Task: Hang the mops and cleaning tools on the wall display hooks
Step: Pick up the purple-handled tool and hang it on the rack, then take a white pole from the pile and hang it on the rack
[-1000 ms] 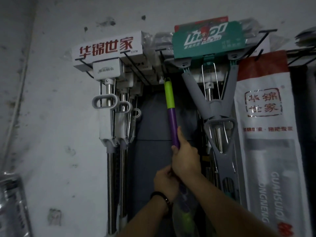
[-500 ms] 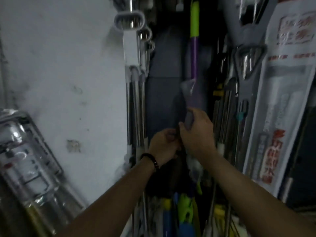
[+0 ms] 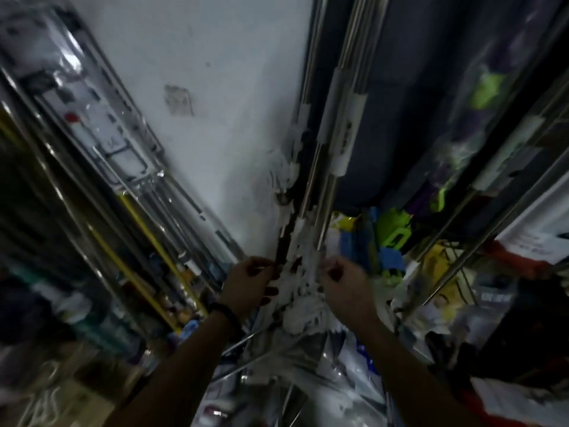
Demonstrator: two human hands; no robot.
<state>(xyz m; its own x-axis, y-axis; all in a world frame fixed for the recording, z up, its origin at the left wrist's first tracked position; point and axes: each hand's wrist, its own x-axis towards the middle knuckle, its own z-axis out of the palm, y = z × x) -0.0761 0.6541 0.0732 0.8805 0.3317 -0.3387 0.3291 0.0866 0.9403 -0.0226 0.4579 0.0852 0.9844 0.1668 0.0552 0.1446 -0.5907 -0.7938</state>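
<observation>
I am looking down along the wall. Steel-handled mops (image 3: pixel 326 186) hang there, and their white stringy mop heads (image 3: pixel 300 291) bunch together low in the middle. My left hand (image 3: pixel 249 282) has its fingers curled into the left side of the white strands, by a dark strip. On the right side of the same bunch, my right hand (image 3: pixel 346 286) curls its fingers into the strands. The purple and green mop (image 3: pixel 489 87) in its clear plastic sleeve hangs at the upper right, away from both hands. The picture is blurred.
Wrapped steel and yellow poles (image 3: pixel 132 211) lean against the white wall (image 3: pixel 215 87) on the left. Blue, green and yellow tool heads (image 3: pixel 385 241) crowd behind my right hand. More steel poles (image 3: pixel 480 192) and packaged goods fill the right side and the floor.
My view has swung from the hooks down towards the floor. Both hands have left the purple and green handle and dropped to the white mop heads.
</observation>
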